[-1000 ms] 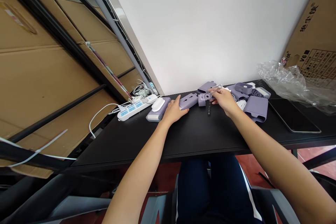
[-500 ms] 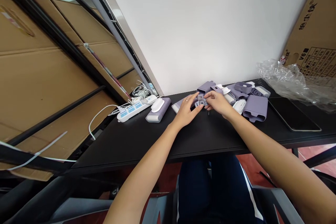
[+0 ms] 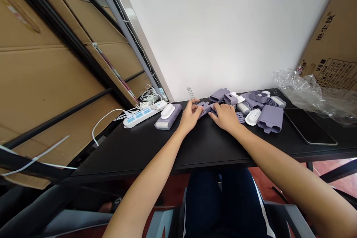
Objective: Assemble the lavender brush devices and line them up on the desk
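- The left hand (image 3: 190, 116) is at the left end of a perforated purple casing (image 3: 205, 107), its fingers bent and its thumb against the casing; whether it is closed firmly on it, I cannot tell.
- The right hand (image 3: 225, 116) lies palm down with its fingertips over a small purple piece (image 3: 212, 107), just beside the casing; the fingers hide much of the piece, so I cannot tell whether they grip it.
- The casing is between the two hands, over the back part of the black table (image 3: 206, 147).
- A thin coil (image 3: 190, 91) rises just beyond the left fingers, in front of the white wall (image 3: 223, 29); what supports it is unclear.
- Left of the hands, a purple device (image 3: 174, 113) lies on the table with a white oval piece (image 3: 167, 112) on top.
- Farther left is a white power strip (image 3: 143, 114) with blue sockets and white cables.
- Right of the right hand are a coiled purple cord (image 3: 240, 117), a white oval piece with a cord (image 3: 253, 116) and a large purple sleeve (image 3: 270, 118).
- A dark-screened tablet (image 3: 309, 125) lies right of the sleeve, near crumpled clear plastic (image 3: 309, 87) and a cardboard box (image 3: 331, 48).
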{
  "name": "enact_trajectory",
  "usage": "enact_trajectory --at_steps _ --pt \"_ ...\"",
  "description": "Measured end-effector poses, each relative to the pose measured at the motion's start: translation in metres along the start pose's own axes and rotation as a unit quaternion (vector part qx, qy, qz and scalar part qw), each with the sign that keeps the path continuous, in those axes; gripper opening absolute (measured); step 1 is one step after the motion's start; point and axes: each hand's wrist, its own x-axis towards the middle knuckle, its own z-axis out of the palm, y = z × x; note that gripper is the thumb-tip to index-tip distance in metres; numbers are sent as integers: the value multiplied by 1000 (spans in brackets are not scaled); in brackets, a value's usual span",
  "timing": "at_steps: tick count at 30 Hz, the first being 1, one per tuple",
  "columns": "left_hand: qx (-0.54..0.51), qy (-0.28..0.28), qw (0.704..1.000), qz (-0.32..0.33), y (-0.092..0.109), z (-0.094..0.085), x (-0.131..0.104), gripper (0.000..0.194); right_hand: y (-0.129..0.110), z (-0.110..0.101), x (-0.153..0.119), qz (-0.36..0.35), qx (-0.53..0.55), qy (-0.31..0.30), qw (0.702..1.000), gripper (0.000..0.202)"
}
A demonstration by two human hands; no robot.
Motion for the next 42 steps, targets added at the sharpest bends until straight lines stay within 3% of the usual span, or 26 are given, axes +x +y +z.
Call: enact_trajectory --at_steps 3,5,6,8,10,11,12,14,20,27,38,42 --pt "7 -11 1000 13 8 1 -4 42 7 2 7 39 88 29 995 25" --pt "0 -40 999 7 13 2 -7 45 15 -2 13 78 245 52 965 31" --pt "-9 -65 998 -2 15 3 -8 46 18 -6 15 101 346 63 931 36" --pt "-28 -131 991 -26 16 4 -9 47 23 -16 18 141 537 57 830 44" --pt "-35 -196 979 -50 15 6 -10 49 25 -26 19 162 663 25 730 40" --pt "-31 -219 974 -59 14 7 -11 49 25 -30 19 165 699 9 695 36" --pt "-25 -236 969 -65 13 7 -11 49 25 -34 18 165 722 -3 672 32" --pt "-14 -254 965 -70 13 8 -12 50 24 -37 17 161 738 -13 655 27" --pt "-22 -254 963 -87 16 7 -12 47 19 -33 16 123 714 -26 689 32" --pt "-43 -251 961 -111 14 7 -11 47 22 -26 17 79 655 -9 752 46" --pt "-42 -270 951 -144 10 5 -10 50 28 -22 19 22 532 11 846 44" --pt "-49 -265 950 -156 9 4 -9 50 30 -20 20 12 518 16 855 44"
